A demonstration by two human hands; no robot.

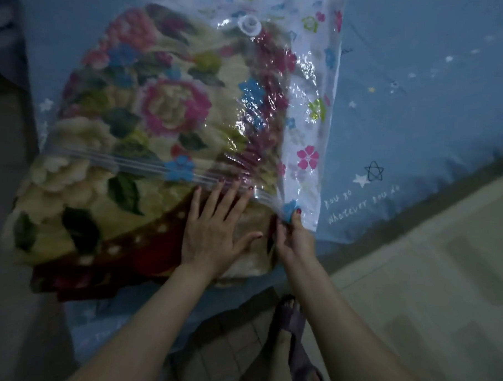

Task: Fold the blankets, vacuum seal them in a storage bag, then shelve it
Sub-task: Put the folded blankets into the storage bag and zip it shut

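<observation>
**Blanket half in bag at bed edge**

Blanket [137, 145], floral, mostly inside clear flowered storage bag [311, 106] on blue bed [422, 82], near end sticking out past zip strip [102, 158]. Left hand [214, 232] flat on blanket, fingers [230, 195] spread at strip. Right hand [293, 235] pinching bag's corner at blue slider [290, 206]. White valve [249, 24] at far end. Sandalled foot [291, 316] on tiled floor [413, 283].

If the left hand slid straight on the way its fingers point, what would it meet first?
Probably the clear zip-seal mouth of the flower-printed plastic storage bag: the left hand lies flat on the folded floral blanket, its fingertips right at that edge.
</observation>
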